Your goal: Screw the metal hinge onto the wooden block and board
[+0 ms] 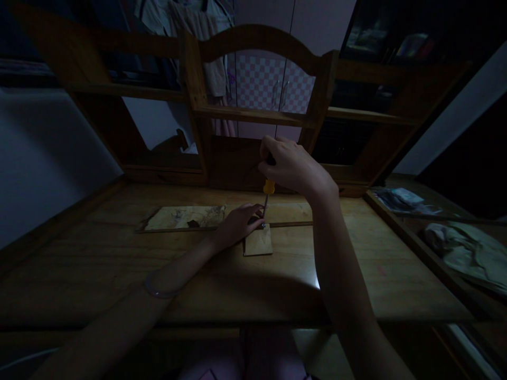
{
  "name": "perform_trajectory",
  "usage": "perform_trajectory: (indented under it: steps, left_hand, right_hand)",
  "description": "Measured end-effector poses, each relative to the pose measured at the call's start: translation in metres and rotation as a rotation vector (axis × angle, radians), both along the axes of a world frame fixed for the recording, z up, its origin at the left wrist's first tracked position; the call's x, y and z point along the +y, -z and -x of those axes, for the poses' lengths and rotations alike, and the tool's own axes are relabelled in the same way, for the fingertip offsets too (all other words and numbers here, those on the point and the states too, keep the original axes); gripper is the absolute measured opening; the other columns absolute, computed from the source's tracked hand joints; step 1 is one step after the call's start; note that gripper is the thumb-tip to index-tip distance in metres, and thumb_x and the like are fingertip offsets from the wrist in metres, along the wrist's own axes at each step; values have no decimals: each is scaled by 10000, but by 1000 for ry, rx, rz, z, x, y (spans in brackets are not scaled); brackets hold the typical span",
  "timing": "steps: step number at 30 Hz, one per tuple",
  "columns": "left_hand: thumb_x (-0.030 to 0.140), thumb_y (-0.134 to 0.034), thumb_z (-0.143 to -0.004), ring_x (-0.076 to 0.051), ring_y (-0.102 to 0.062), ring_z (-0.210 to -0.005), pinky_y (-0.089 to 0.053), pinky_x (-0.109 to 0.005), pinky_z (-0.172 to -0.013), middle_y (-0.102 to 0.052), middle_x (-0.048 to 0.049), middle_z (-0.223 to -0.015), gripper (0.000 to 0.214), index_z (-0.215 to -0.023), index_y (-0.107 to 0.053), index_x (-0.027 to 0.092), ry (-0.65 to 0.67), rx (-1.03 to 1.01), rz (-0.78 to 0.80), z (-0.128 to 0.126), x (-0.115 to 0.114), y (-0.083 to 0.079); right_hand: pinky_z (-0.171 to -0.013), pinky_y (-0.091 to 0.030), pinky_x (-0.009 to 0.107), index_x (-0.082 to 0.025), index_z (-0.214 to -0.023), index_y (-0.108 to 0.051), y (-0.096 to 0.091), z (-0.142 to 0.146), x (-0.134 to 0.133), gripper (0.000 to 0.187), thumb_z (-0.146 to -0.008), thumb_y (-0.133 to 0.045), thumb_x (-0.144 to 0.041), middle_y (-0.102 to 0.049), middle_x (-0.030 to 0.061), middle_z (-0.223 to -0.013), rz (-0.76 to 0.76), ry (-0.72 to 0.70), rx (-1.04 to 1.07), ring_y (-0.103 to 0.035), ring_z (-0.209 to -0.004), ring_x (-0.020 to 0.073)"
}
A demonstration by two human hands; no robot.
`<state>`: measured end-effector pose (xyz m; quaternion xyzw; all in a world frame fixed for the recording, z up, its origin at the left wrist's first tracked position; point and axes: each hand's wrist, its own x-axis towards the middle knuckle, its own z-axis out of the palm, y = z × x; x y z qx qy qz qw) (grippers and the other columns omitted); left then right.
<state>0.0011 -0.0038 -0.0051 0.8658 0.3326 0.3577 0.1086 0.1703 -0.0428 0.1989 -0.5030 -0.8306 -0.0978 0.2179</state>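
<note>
My right hand (285, 162) is closed around the top of a screwdriver (269, 187) with a yellow handle, its shaft pointing down. The screwdriver's tip meets the wood near a small dark metal piece (262, 226). Beside that tip, my left hand (240, 226) has its thumb and fingertips drawn together at the dark piece; what they pinch is partly hidden. Beneath both hands lies a long, narrow wooden board (186, 217), stained and worn on its left part. A small, squarish wood piece (258, 244) lies against the board's near edge.
All this rests on a wooden desk (138, 274) with a shelf frame (253, 113) rising at its back. At the right, a lower surface holds crumpled cloth (475, 253) and plastic packets (404, 198). Clothes (198, 31) hang behind the frame, near a checkered cabinet (259, 82).
</note>
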Motion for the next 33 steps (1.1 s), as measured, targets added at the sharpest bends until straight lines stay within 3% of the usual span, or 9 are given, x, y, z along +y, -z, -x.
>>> perform_trajectory:
  steps: [7,12,18,25,33]
  left_hand:
    - [227,-711,-938,-196,-732,-952,-578,-324,-852,-721,-37,-1047,315,-1222,-576,234,-8,5,-16,0,1,3]
    - [239,-702,-946,-189,-734,-934,-570,-309,-843,-726,-29,-1047,274,-1195,-587,234,7,14,10,1,0,0]
    - [228,-694,-945,-194,-731,-935,-572,-308,-839,-728,-33,-1030,244,-1168,-594,229,-8,26,19,0,0,-2]
    - [239,-672,-963,-194,-739,-955,-567,-309,-850,-729,-36,-1053,301,-1245,-565,242,17,8,40,0,0,0]
    - [214,-689,-947,-192,-737,-936,-560,-299,-832,-735,-29,-1026,300,-1223,-575,243,27,4,61,-1,-2,-4]
  right_hand:
    - [-872,-455,410,-177,-1173,-609,-1,1,0,280,-942,-563,-328,-676,139,-1134,-4,-21,11,-627,-1014,286]
    - [-807,-449,361,-180,-1002,-678,-4,-3,1,172,-947,-538,-262,-717,102,-980,11,-10,18,-647,-911,245]
    - [-877,-447,353,-181,-1078,-672,-8,-4,-4,235,-882,-571,-261,-712,103,-1107,70,-98,62,-634,-997,240]
    - [-809,-434,366,-189,-1028,-675,-4,-2,1,218,-950,-502,-297,-708,99,-985,2,-19,8,-634,-912,244]
    - [-854,-439,390,-189,-1131,-627,-4,2,-6,273,-906,-547,-322,-690,117,-1146,10,-37,-4,-623,-1002,274]
